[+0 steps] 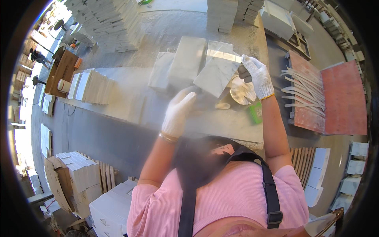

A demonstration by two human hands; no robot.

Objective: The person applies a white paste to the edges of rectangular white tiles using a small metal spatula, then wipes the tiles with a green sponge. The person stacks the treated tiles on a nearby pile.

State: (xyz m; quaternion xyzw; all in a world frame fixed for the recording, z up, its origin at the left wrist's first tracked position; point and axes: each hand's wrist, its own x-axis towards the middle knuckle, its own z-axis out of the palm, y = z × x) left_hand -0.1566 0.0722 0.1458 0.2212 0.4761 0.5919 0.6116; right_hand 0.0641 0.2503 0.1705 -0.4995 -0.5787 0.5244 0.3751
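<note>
Both my hands wear white knit gloves. My left hand [179,112] hovers over the near side of the table, fingers stretched out and nothing seen in it. Just beyond its fingertips, a white-grey veined marble tile [216,75] lies askew on another pale tile [220,46]. My right hand [258,77] is closed beside the tile's right corner, its fingers curled around a small dark grey piece [244,74] whose kind I cannot make out. Below that hand sit a round, shiny, pale dish [241,91] and a small whitish oblong object [222,106]. Haze blurs the middle.
Stacked tiles [187,59] stand left of the veined tile, with tall stacks [106,23] behind. A green box [256,113] lies near the table's right edge. Pale strips [304,89] rest on a reddish board [345,98] at right. Boxes [112,207] stand at lower left.
</note>
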